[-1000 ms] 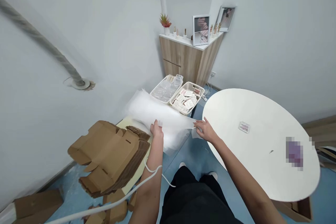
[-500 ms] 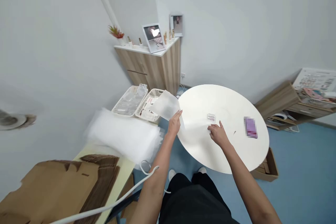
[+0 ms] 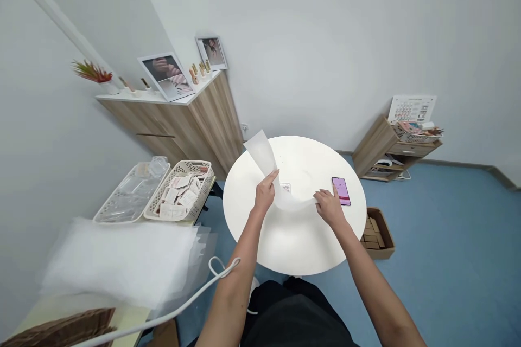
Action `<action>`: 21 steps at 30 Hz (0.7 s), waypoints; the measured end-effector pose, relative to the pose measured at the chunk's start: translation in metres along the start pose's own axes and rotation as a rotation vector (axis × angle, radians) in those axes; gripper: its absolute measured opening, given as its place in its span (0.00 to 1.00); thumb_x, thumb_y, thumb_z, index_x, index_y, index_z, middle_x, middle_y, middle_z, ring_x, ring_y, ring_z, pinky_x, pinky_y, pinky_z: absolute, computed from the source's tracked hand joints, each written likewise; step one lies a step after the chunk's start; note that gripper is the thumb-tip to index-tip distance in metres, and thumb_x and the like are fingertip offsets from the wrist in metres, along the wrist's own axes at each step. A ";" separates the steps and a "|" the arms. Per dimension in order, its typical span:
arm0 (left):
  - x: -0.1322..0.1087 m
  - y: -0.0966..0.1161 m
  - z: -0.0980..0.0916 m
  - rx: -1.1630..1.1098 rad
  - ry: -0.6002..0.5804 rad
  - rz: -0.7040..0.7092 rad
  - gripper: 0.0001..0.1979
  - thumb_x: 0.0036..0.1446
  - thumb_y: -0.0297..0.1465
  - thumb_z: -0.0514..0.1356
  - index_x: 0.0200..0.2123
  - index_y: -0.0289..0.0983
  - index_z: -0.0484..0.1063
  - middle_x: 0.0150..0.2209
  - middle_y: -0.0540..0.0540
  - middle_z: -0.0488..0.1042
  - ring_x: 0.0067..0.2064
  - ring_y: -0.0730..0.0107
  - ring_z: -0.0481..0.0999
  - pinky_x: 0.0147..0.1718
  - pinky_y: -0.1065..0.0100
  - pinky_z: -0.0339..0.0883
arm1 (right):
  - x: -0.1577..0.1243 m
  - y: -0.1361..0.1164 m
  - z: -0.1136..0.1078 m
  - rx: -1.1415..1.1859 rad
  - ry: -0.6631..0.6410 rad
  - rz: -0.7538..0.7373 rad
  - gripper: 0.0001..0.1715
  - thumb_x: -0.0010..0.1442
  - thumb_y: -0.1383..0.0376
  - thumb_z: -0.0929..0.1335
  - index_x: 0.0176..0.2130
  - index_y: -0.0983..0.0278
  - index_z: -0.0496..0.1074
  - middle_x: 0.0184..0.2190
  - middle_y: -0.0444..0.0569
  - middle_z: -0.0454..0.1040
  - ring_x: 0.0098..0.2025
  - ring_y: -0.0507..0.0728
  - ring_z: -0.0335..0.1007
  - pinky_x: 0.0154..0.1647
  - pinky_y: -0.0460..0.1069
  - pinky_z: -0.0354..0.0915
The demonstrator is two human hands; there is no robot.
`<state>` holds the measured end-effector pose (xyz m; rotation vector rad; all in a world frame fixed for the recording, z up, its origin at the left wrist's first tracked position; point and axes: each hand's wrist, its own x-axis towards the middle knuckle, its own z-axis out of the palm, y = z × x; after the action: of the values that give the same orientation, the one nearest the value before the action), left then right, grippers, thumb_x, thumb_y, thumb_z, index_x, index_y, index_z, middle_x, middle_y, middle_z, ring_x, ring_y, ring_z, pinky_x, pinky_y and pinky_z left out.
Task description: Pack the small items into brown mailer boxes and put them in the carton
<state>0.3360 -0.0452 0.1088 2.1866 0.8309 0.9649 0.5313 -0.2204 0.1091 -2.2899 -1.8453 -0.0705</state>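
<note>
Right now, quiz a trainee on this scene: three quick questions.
1. True or false: the left hand and right hand both hold the sheet.
2. Which hand is nearer the phone?
3. Fill the gap: the cardboard box sits on the ____.

Key: 1. True. 2. Right. 3. Floor.
</note>
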 end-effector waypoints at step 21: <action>-0.088 -0.120 0.029 0.274 -0.328 -0.364 0.25 0.66 0.35 0.45 0.64 0.37 0.59 0.66 0.40 0.58 0.68 0.61 0.54 0.65 0.53 0.51 | 0.022 -0.126 0.127 0.239 -0.397 -0.111 0.19 0.65 0.74 0.57 0.43 0.63 0.74 0.44 0.52 0.77 0.49 0.58 0.70 0.57 0.53 0.57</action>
<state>0.2758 -0.0430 -0.0299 2.2241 1.1963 0.3193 0.4023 -0.1503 0.0037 -2.1473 -2.0272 0.5959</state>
